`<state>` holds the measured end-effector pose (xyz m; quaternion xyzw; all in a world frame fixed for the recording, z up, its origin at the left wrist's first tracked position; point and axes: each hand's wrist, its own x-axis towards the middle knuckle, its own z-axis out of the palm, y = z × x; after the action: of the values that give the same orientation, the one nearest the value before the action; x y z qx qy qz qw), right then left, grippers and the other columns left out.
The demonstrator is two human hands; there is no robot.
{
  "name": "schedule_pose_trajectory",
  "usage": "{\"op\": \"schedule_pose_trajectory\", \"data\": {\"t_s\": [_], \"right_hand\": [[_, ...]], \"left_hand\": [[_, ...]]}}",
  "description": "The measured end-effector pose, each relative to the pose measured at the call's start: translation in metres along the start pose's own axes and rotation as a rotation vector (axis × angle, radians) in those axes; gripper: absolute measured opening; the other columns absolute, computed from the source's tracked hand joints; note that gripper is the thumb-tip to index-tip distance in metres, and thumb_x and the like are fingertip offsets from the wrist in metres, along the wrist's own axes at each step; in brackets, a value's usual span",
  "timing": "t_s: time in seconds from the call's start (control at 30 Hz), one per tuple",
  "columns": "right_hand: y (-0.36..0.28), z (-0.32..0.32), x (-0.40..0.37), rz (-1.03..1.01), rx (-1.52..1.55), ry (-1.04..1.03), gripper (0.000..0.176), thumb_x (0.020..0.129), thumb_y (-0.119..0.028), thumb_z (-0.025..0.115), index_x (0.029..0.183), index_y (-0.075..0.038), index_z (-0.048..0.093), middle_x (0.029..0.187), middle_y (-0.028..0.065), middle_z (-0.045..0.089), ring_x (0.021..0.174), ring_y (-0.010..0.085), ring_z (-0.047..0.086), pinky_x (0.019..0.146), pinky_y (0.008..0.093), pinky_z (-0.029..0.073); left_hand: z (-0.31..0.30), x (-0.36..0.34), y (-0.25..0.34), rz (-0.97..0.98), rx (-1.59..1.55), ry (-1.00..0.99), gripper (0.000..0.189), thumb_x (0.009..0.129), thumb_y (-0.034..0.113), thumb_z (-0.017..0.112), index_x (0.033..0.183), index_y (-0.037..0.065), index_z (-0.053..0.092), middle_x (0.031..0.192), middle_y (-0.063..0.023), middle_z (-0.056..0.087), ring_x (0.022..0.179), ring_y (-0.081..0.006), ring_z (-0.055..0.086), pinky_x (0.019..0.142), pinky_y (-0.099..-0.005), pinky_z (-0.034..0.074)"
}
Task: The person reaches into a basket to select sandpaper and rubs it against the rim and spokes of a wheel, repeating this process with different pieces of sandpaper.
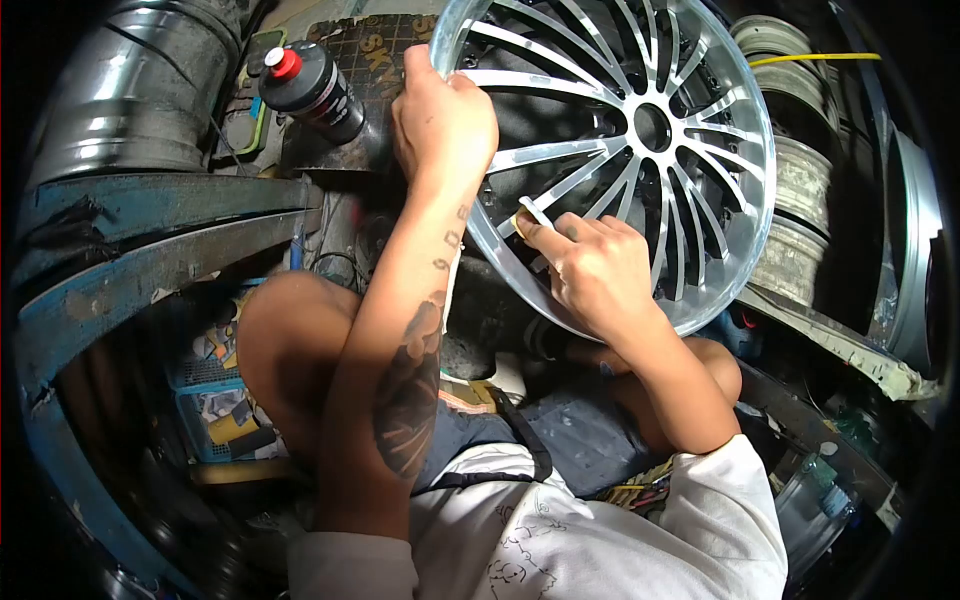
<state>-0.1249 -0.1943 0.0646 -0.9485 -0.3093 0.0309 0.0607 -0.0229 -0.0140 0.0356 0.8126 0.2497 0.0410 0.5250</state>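
Note:
A silver multi-spoke alloy wheel (700,90) stands tilted in front of me, resting near my knees. My left hand (440,115) grips its rim at the upper left edge. My right hand (595,270) pinches a small pale piece, perhaps folded sandpaper (532,212), and presses it against a spoke close to the lower rim.
A black spray can with a red cap (315,88) lies at the upper left. A large metal drum (140,90) and blue beams (150,250) are on the left. Stacked old rims (800,190) stand at the right. A blue crate of odds and ends (220,410) sits by my left knee.

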Motion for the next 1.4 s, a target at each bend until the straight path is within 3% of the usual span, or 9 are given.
{"op": "schedule_pose_trajectory", "data": {"t_s": [0.33,0.57,0.63,0.73,0.83,0.97,1.0,1.1,1.4], "right_hand": [[-0.005,-0.003,0.009,0.045,0.032,-0.013,0.044,0.079,-0.007,0.065,0.119,-0.020,0.078,0.073,0.0037,0.063,0.059,0.0275,0.065,0.059,0.0399,0.053],[-0.010,-0.029,0.001,0.068,0.107,0.033,0.051,0.074,-0.002,0.067,0.121,-0.020,0.079,0.074,0.0070,0.062,0.059,0.0280,0.064,0.057,0.0406,0.052],[-0.001,-0.002,0.003,0.036,0.119,0.038,0.055,0.074,-0.003,0.067,0.125,-0.022,0.078,0.074,0.0061,0.063,0.059,0.0279,0.064,0.057,0.0406,0.052],[0.001,-0.014,-0.007,0.055,0.074,-0.080,0.053,0.075,-0.005,0.068,0.124,-0.024,0.078,0.077,0.0056,0.063,0.061,0.0285,0.066,0.058,0.0412,0.053],[-0.006,-0.010,0.006,0.037,0.140,0.047,0.049,0.077,-0.006,0.068,0.122,-0.024,0.079,0.076,0.0055,0.064,0.061,0.0283,0.067,0.056,0.0404,0.053],[-0.003,-0.015,-0.003,0.133,0.200,-0.117,0.042,0.084,-0.009,0.064,0.121,-0.024,0.079,0.081,0.0053,0.068,0.063,0.0298,0.070,0.057,0.0435,0.055],[-0.005,-0.016,0.001,0.120,0.245,-0.040,0.041,0.085,-0.009,0.063,0.119,-0.025,0.079,0.083,0.0058,0.069,0.062,0.0302,0.070,0.056,0.0437,0.056],[0.001,0.000,0.003,0.112,0.206,-0.024,0.052,0.078,-0.001,0.069,0.122,-0.025,0.079,0.079,0.0047,0.066,0.058,0.0293,0.065,0.056,0.0424,0.053],[-0.006,-0.017,-0.001,0.140,0.084,-0.056,0.047,0.078,0.001,0.068,0.119,-0.020,0.080,0.077,0.0060,0.068,0.057,0.0288,0.065,0.055,0.0403,0.052]], "left_hand": [[0.001,0.002,-0.001,0.016,0.007,0.021,0.030,0.100,0.017,0.055,0.127,0.005,0.056,0.109,-0.0301,0.073,0.108,-0.0490,0.070,0.094,-0.0553,0.054],[0.005,0.003,-0.007,0.022,0.013,0.036,0.028,0.099,0.017,0.057,0.124,0.004,0.058,0.111,-0.0304,0.073,0.109,-0.0507,0.069,0.096,-0.0551,0.053],[0.002,0.003,-0.002,0.040,0.024,0.020,0.028,0.099,0.017,0.057,0.124,0.004,0.059,0.111,-0.0304,0.073,0.110,-0.0503,0.069,0.096,-0.0550,0.053],[0.003,0.004,-0.002,0.048,-0.024,0.033,0.029,0.099,0.015,0.057,0.124,0.002,0.058,0.107,-0.0321,0.073,0.108,-0.0511,0.069,0.097,-0.0556,0.052],[0.002,0.003,-0.004,0.034,0.002,0.028,0.031,0.098,0.015,0.057,0.127,0.003,0.057,0.107,-0.0320,0.073,0.108,-0.0506,0.069,0.097,-0.0554,0.052],[0.003,0.003,-0.002,0.032,0.011,0.030,0.031,0.098,0.015,0.058,0.126,0.003,0.057,0.107,-0.0319,0.073,0.107,-0.0506,0.069,0.097,-0.0554,0.052],[0.003,0.004,-0.002,0.066,0.026,0.056,0.029,0.099,0.015,0.058,0.125,0.003,0.058,0.106,-0.0322,0.073,0.107,-0.0507,0.070,0.095,-0.0554,0.053],[0.003,0.000,-0.002,0.063,0.012,0.045,0.029,0.099,0.015,0.058,0.125,0.003,0.058,0.106,-0.0320,0.073,0.106,-0.0505,0.070,0.094,-0.0553,0.053],[-0.002,-0.002,0.006,-0.020,0.022,0.010,0.031,0.100,0.017,0.057,0.129,0.005,0.055,0.110,-0.0309,0.073,0.109,-0.0494,0.069,0.095,-0.0555,0.054]]}}
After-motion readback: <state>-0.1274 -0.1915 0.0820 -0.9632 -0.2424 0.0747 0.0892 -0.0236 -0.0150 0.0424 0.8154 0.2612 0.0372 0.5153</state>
